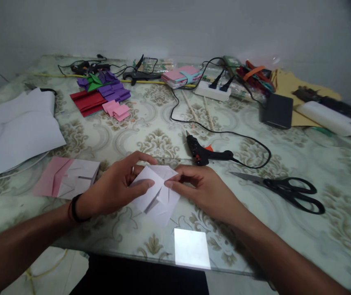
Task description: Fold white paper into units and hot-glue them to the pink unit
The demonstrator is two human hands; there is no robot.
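A folded piece of white paper (153, 192) is held between both hands, near the front of the table. My left hand (120, 184) grips its left side, thumb on top and fingers behind. On the right edge, my right hand (198, 184) pinches the paper between thumb and curled fingers. Creased flaps and a slit show on its upper face. Left of my left hand lies a folded pink and white paper (71, 178), partly hidden by the wrist. Black-handled scissors (286, 190) lie to the right of my right hand.
A black glue gun (204, 151) lies beyond my hands, its cord running to a white power strip (212, 91). Folded purple paper (114, 91), red paper (87, 102) and pink paper (116, 110) sit at the back left. White sheets (18, 131) cover the left side.
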